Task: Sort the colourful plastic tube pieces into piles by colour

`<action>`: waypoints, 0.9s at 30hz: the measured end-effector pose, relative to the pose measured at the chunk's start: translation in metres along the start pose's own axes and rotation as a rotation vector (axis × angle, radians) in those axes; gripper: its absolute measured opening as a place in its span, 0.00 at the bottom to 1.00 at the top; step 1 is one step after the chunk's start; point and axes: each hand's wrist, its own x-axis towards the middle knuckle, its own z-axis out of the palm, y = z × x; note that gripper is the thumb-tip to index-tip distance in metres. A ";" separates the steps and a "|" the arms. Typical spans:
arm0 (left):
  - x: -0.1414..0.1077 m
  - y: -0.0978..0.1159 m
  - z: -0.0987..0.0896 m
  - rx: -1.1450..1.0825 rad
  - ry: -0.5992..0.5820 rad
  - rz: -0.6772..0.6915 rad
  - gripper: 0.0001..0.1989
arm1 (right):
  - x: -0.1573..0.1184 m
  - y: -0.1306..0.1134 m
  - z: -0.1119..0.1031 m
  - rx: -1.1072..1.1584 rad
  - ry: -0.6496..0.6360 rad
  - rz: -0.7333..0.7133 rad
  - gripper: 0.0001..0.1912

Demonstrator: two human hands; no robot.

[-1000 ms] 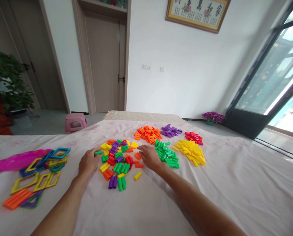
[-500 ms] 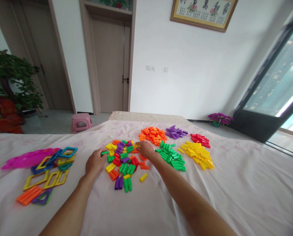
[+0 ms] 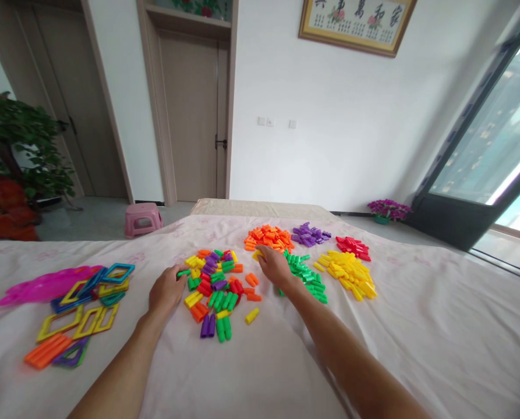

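- Coloured frames (image 3: 85,314): flat, overlapping, well apart from my hands.
- My left hand (image 3: 166,291): resting at the near heap's left edge, thumb and finger pinched on a green block (image 3: 183,273).
- Mixed heap (image 3: 218,285): yellow, green, red, purple and orange blocks, jumbled, between my hands.
- Loose yellow block (image 3: 251,316): apart, near the heap, long axis slanting away to the right.
- My right hand (image 3: 273,265): fingertips together on a yellow block (image 3: 257,255), short, glossy, plastic; its long axis too small to make out.
- Orange pile (image 3: 268,235): just beyond my right hand.
- Green pile (image 3: 306,272): just right of that hand, partly behind it.
- Purple pile (image 3: 311,234): beyond the green.
- Yellow pile (image 3: 348,273): same bright yellow as my block, lying to its right past the green; my right hand is nearer.
- Red pile (image 3: 353,247): behind the yellow.
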 end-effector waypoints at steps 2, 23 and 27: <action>0.000 0.000 0.000 0.002 -0.003 -0.004 0.18 | -0.007 0.012 -0.014 0.022 0.112 0.068 0.21; -0.001 0.003 -0.003 0.041 -0.010 -0.026 0.19 | -0.068 0.158 -0.091 -0.244 0.738 0.773 0.22; -0.001 0.002 -0.003 0.034 -0.023 -0.049 0.20 | -0.048 0.122 -0.070 -0.065 0.730 0.332 0.18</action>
